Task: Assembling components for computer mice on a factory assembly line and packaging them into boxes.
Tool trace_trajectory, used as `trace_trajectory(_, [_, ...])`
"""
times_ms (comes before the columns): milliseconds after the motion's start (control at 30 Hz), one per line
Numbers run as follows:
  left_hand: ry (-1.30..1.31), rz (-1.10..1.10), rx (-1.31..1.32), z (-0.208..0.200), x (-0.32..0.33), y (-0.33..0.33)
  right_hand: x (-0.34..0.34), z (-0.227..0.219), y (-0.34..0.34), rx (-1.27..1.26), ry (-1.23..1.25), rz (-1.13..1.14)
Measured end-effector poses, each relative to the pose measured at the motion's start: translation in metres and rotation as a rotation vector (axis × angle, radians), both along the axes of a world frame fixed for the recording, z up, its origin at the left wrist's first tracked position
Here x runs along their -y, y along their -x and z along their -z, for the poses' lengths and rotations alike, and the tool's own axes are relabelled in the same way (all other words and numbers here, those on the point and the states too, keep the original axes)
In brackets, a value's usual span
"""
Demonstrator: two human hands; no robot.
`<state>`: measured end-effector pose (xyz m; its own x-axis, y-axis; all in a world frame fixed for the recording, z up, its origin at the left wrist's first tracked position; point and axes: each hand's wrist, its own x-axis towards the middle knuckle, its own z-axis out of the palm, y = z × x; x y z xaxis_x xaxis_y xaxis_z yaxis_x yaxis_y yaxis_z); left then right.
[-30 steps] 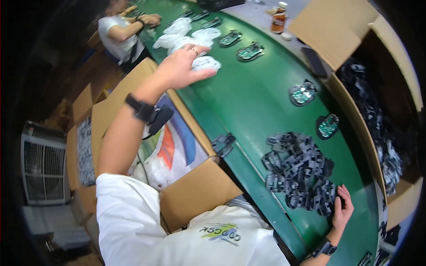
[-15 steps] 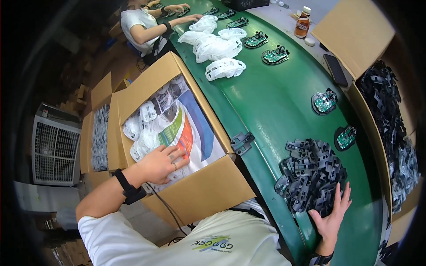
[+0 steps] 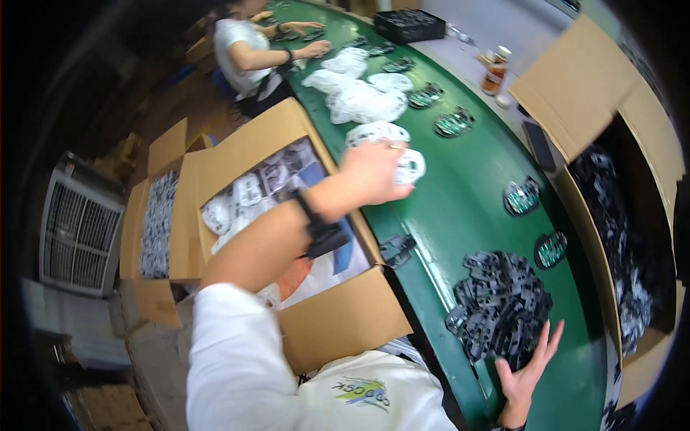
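Over the green bench surface, my left hand is closed on a white plastic shell, partly hidden by the fingers. Just behind it lies another white shell, and a heap of white shells sits farther back. My right hand rests with thumb and fingers spread, at the near edge of a pile of dark plastic parts. One dark part lies apart near the bench edge. Several green circuit boards on dark bases are lined up along the far side.
An open carton with white shells and printed sheets stands left of the bench. Another open carton of black parts stands on the right. A bottle and a phone lie beyond. A co-worker sits at the upper left.
My left hand has moved from inside the carton up and right to over the bench, and now holds a white shell. My right hand stays by the dark pile.
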<state>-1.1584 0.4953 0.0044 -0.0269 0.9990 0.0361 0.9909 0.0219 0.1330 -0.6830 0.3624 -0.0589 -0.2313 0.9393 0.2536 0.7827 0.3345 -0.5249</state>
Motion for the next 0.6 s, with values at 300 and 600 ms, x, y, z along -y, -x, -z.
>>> trace_trajectory(300, [-0.242,-0.025,-0.217,-0.002,-0.024,0.023,-0.012,-0.001,0.027,0.347,0.033,-0.038])
trace_trajectory(600, [0.186,-0.74,-0.212,-0.04,0.15,0.159,-0.026,-0.006,0.02,0.214,-0.001,-0.052])
